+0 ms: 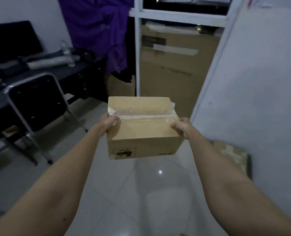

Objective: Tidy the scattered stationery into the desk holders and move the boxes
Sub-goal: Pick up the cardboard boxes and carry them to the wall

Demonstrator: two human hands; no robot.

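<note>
A small brown cardboard box (141, 132), sealed along its top with clear tape, hangs in the air above the tiled floor in the middle of the head view. My left hand (108, 122) grips its left top edge, thumb on the lid. My right hand (183, 127) grips the right top edge with curled fingers. Both arms are stretched out in front of me. A black printed label shows on the box's near side. No stationery or desk holders are visible.
A large cardboard box (178, 65) stands ahead inside a white shelf frame (138, 53). A black chair (37, 103) and a dark desk (44, 72) with a bottle are at the left. Another carton (235, 154) lies by the white wall at the right. Purple cloth (98, 28) hangs behind.
</note>
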